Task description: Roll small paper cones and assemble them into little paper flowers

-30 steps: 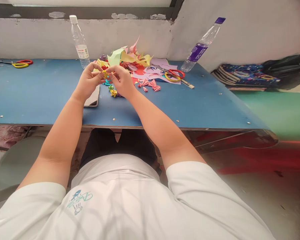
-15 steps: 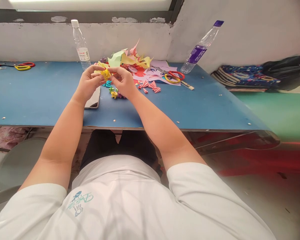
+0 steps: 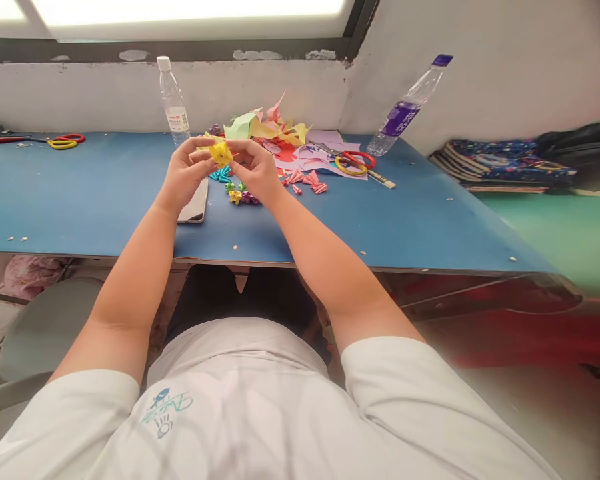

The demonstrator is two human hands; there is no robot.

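Between my two hands I hold a folded yellow paper flower [image 3: 221, 155] above the blue table [image 3: 300, 233]. My left hand [image 3: 184, 172] pinches it from the left, and my right hand [image 3: 258, 170] grips its right side with thumb and fingers. Just below lie small folded paper pieces: teal cones [image 3: 221, 175], a little yellow piece [image 3: 235, 197] and purple ones [image 3: 247, 198]. Several pink paper cones [image 3: 307, 180] rest to the right of my right hand. A phone or tablet [image 3: 195, 203] lies partly under my left wrist.
Behind my hands is a heap of coloured paper scraps [image 3: 270, 127]. Red-and-yellow scissors [image 3: 353, 162] lie on lilac paper, with another pair [image 3: 65, 141] at far left. A white-capped bottle [image 3: 174, 100] and a tilted purple-labelled bottle [image 3: 403, 115] stand near the wall.
The camera view has shifted, so the scene sits slightly lower and further right. The yellow flower has turned a little in my hands and shows more of its face.
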